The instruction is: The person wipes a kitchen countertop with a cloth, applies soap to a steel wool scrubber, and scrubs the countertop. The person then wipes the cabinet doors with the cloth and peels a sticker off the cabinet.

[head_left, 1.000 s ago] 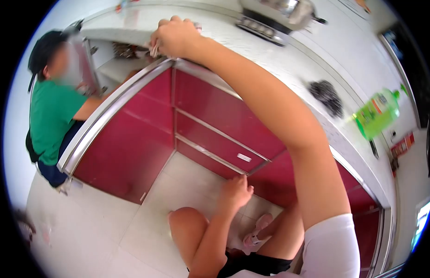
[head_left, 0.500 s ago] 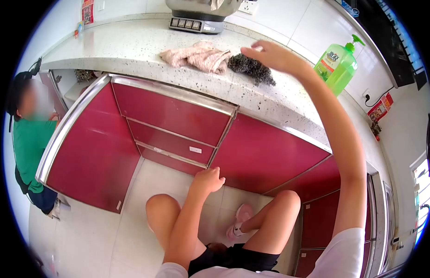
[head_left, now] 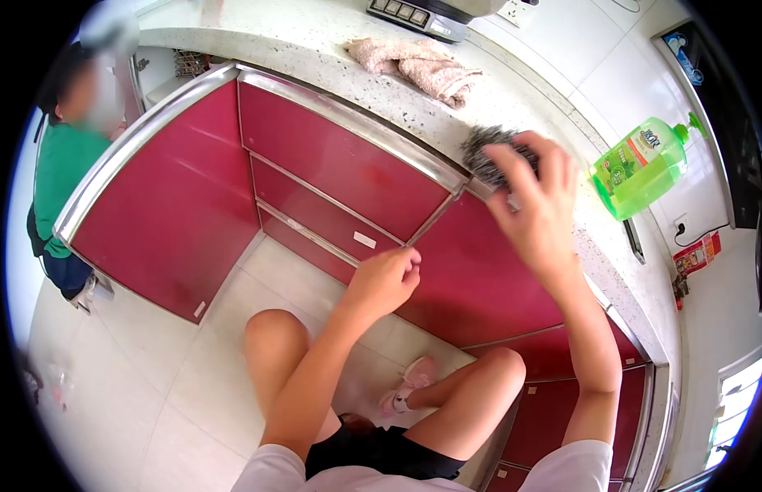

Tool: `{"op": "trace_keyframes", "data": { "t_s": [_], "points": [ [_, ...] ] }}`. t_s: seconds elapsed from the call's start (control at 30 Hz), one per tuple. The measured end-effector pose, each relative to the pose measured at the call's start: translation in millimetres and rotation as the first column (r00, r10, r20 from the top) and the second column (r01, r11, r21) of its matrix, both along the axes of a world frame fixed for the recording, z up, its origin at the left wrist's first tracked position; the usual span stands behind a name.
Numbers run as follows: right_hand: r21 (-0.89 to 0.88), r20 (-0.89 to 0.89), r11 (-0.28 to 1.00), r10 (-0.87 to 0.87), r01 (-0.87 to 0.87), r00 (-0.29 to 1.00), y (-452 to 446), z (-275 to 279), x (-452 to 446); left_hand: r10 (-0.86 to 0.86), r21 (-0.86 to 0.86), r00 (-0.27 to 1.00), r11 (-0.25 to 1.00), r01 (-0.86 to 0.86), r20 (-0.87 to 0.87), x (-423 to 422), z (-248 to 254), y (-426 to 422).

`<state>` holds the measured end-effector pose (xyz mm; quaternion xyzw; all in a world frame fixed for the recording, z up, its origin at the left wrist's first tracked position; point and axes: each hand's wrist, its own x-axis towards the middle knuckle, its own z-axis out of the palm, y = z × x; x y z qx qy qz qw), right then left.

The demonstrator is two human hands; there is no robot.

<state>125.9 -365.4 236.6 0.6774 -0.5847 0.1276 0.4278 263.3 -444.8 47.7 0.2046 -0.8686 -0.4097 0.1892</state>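
A green pump bottle (head_left: 643,168) stands on the countertop (head_left: 299,45).

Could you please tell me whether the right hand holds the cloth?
No, the cloth lies on the counter, apart from the right hand.

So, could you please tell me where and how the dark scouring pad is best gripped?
I'd grip the dark scouring pad around its bulky middle, from above and the front side of the countertop: it lies near that edge as a rounded mound, and the right hand arches over it.

Upper right: scourer (head_left: 482,152) dark grey, bottle (head_left: 643,168) green. Upper centre: cloth (head_left: 422,67) pale pink; countertop (head_left: 315,57) white, dark-speckled. Left: cabinet door (head_left: 172,197) crimson.
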Motion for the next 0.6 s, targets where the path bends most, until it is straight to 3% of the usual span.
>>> {"op": "trace_keyframes", "data": {
  "t_s": [0.03, 0.17, 0.23, 0.33, 0.43, 0.53, 0.6],
  "points": [
    [0.0, -0.041, 1.0, -0.02, 0.02, 0.999, -7.3, -11.3, 2.9, 0.107, 0.126, 0.982, 0.988, -0.088, -0.153, 2.3, 8.8, -5.4],
    [0.02, -0.079, 0.999, -0.03, 0.031, 0.996, -36.3, -34.2, 8.5, 0.209, 0.022, 0.974, 0.978, -0.208, -0.089, 16.3, -1.8, -18.6],
    [-0.087, -0.233, 0.996, -0.03, 0.009, 0.972, -58.0, -40.2, 5.3, 0.166, -0.108, 0.986, 0.98, -0.167, -0.021, 16.5, -7.2, -18.9],
    [-0.111, -0.336, 0.994, -0.022, -0.016, 0.942, -95.9, -35.6, 16.0, 0.072, -0.077, 0.997, 0.994, -0.073, -0.017, 17.3, -6.3, -14.5],
    [-0.161, -0.32, 0.979, 0.068, -0.125, 0.945, -145.3, -21.6, 32.5, 0.063, -0.096, 0.997, 0.993, -0.066, -0.034, 19.9, -10.8, -12.5],
    [-0.142, -0.178, 0.987, 0.048, -0.074, 0.983, -172.0, -0.8, 42.0, 0.054, -0.088, 0.998, 0.995, -0.052, 0.019, 21.3, -13.4, -13.7],
    [-0.118, -0.22, 0.988, 0.069, -0.097, 0.973, -158.4, -8.3, 35.2, 0.039, -0.05, 0.999, 0.998, -0.037, 0.036, 23.1, -17.2, -9.9]
  ]
}}
